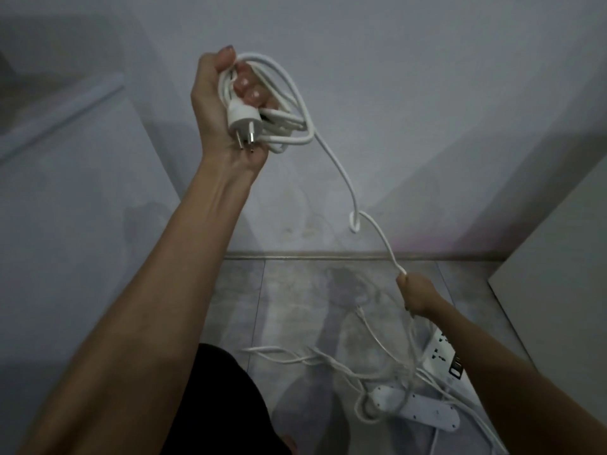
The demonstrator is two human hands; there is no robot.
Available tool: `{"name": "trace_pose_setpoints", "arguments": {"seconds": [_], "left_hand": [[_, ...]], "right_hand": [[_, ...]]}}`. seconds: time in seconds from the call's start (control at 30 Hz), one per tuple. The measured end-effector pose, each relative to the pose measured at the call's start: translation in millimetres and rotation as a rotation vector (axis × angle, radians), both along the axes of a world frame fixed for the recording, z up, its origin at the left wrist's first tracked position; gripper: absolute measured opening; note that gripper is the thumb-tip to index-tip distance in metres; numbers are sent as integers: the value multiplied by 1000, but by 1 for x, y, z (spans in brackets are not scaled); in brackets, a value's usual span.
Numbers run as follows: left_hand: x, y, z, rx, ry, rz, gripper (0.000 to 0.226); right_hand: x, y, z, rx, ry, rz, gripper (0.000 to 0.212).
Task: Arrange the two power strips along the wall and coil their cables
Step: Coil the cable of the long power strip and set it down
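A grey tiled floor (289,310) meets a pale wall along a thin skirting strip (328,256) at 12 o'clock. On the tiles at 5 o'clock lies a long white power strip (423,413), a second, wider power strip (448,356) just beyond it toward 4 o'clock, with loose white cable (295,354) tangled across the tiles and over the long strip.

Loose white cable (328,359) and two power strips (417,408) clutter the floor (289,290) toward its right edge, beside a pale panel (558,290). Bare floor along the wall (394,93) skirting gives open passage.
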State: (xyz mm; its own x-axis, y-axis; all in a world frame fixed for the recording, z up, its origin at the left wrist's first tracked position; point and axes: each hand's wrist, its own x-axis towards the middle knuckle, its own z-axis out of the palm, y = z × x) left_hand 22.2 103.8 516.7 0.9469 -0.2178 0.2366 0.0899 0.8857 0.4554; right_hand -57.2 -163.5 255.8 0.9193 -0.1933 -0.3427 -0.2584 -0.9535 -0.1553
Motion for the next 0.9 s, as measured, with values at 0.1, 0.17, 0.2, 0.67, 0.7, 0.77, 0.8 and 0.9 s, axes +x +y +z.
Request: {"name": "trace_pose_setpoints", "arguments": {"seconds": [0.1, 0.17, 0.2, 0.67, 0.7, 0.77, 0.8, 0.9], "left_hand": [[-7, -4, 8, -10, -40, -23, 33], [-8, -7, 4, -5, -25, -50, 37], [-8, -8, 0, -6, -14, -70, 38], [-2, -40, -37, 212, 182, 8, 37], [4, -35, -44, 191, 212, 22, 38], [14, -24, -56, 150, 285, 31, 41], [16, -18, -57, 128, 317, 38, 44], [23, -2, -44, 11, 270, 76, 50]], "right_hand": [[-8, -6, -17, -145, 90, 69, 28], [-9, -9, -28, -159, 146, 78, 30], [-10, -8, -30, -117, 167, 55, 32], [8, 126, 58, 1329, -914, -334, 15], [4, 124, 58, 1296, -983, -355, 17], [-2, 111, 53, 1153, -972, -371, 29], [-5, 101, 47, 1029, -902, -358, 41], [-10, 67, 23, 635, -518, -242, 55]]}}
